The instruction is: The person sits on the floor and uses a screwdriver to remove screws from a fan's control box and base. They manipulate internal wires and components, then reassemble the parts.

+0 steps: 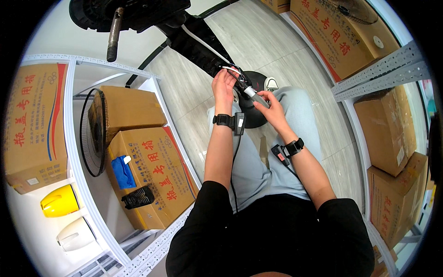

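My left hand (224,87) is palm up, its fingers stretched out beside a bundle of thin wires (236,74) at the lower end of a long black fan body (196,44). A white wire lies across its fingertips; whether they grip it is hard to see. In my right hand (272,111) is a grey cylinder (260,100) with a silver collar, tilted toward the wires. Under both hands lies a round black base (253,119). At the top, a threaded metal shaft (114,34) sticks out of a black round housing (134,11).
White metal shelves (99,207) on the left hold cardboard boxes (157,171), a black fan grille (92,131), a blue packet (122,172), and yellow (60,201) and white (76,234) plastic housings. More boxes (385,129) fill the right shelves. My legs (300,120) flank the base.
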The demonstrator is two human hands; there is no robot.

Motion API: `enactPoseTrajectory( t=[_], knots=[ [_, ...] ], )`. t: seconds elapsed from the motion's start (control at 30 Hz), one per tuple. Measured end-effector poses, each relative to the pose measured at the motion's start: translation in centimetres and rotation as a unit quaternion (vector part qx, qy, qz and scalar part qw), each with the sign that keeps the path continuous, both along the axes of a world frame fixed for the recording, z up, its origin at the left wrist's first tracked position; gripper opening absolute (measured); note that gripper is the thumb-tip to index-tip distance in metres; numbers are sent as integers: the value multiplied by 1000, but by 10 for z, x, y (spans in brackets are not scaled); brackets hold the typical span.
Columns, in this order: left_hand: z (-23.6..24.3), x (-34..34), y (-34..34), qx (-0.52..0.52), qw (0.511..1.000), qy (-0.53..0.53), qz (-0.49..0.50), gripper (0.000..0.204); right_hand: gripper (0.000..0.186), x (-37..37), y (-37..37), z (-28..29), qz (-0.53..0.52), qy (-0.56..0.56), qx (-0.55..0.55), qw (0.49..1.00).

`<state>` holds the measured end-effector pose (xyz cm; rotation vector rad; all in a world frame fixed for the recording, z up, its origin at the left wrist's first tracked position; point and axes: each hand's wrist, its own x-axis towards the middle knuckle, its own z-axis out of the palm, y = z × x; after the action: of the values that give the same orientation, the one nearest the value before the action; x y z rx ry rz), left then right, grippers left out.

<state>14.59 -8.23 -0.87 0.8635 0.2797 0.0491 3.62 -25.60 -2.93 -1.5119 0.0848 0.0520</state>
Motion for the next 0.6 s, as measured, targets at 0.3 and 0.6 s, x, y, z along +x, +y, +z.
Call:
enactPoseTrajectory(
  t=[0.3,0.6],
  knots=[
    [-2,-2,2,3,1000,15,-7,20,34,-2,-5,-4,12,21,4,1000],
    [-10,-2,1,22,1000,11,12,16,35,-1,-5,-5,24,25,-2,999]
  ],
)
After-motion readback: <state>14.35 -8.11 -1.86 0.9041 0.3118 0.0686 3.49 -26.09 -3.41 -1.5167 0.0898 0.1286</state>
